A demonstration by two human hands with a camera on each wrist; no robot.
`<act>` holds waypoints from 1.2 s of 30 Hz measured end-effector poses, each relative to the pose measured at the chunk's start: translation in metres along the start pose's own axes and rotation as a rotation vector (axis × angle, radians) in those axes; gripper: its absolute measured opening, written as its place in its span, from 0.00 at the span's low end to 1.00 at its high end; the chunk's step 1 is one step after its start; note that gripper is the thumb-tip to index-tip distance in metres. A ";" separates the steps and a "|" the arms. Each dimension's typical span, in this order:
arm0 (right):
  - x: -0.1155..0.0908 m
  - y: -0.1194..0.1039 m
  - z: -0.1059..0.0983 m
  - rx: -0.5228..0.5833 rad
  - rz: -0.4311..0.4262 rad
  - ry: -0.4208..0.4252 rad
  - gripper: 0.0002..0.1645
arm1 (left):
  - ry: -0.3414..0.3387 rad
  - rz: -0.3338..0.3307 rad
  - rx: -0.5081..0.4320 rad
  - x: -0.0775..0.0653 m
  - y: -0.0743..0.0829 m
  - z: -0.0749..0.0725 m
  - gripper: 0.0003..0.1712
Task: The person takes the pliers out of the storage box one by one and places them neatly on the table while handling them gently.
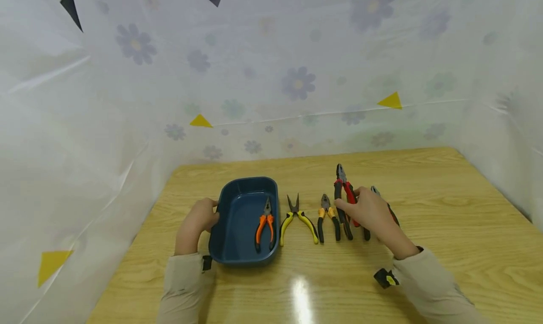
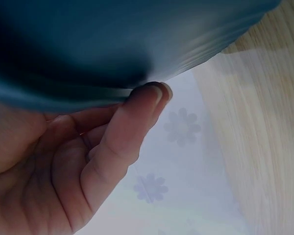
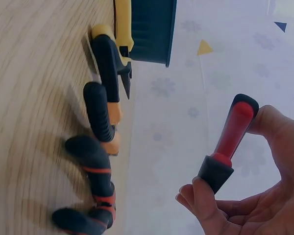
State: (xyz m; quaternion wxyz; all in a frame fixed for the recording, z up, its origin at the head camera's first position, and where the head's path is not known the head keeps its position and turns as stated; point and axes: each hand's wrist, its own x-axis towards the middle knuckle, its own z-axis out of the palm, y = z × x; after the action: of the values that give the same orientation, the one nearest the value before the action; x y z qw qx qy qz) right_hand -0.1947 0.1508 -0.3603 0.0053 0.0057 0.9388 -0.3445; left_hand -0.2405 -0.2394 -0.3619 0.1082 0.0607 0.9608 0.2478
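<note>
My left hand (image 1: 199, 222) grips the left rim of a dark blue plastic bin (image 1: 238, 234). In the left wrist view, the fingertips (image 2: 142, 100) press on the bin's edge. Inside the bin, on its right side, lie orange-and-black pliers (image 1: 266, 216). My right hand (image 1: 373, 215) holds red-and-black combination pliers (image 1: 350, 193) above the table, jaws pointing away from me. The right wrist view shows the thumb and fingers around the red-and-black handles (image 3: 229, 139). Below them other black pliers with red trim (image 3: 104, 201) lie on the table, partly hidden in the head view.
Right of the bin lie yellow long-nose pliers (image 1: 294, 211) with spread handles, then yellow-and-black pliers (image 1: 325, 204). Another tool with dark red-edged handles (image 1: 393, 215) is partly hidden behind the right hand. A flower-patterned sheet (image 1: 297, 83) hangs behind the wooden table (image 1: 254, 300).
</note>
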 end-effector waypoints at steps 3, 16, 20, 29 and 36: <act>0.000 0.007 -0.004 -0.005 0.008 -0.003 0.39 | 0.000 -0.003 0.009 -0.001 0.000 0.000 0.27; 0.000 0.035 -0.035 -0.078 0.029 -0.001 0.38 | 0.008 0.015 0.037 -0.001 0.003 0.002 0.25; 0.000 0.042 -0.042 -0.100 0.025 0.005 0.40 | 0.014 0.022 0.064 -0.002 0.003 0.001 0.25; 0.002 0.055 -0.050 -0.169 0.044 0.020 0.35 | 0.015 0.026 0.043 0.000 0.001 0.001 0.26; 0.004 0.060 -0.052 -0.164 0.058 0.003 0.36 | 0.008 0.023 0.043 0.000 0.001 0.002 0.26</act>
State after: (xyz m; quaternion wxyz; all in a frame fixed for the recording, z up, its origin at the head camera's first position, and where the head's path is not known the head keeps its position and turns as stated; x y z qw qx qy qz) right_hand -0.1980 0.2303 -0.3601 0.0143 0.0331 0.9633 -0.2661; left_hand -0.2399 -0.2378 -0.3628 0.1004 0.0733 0.9656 0.2286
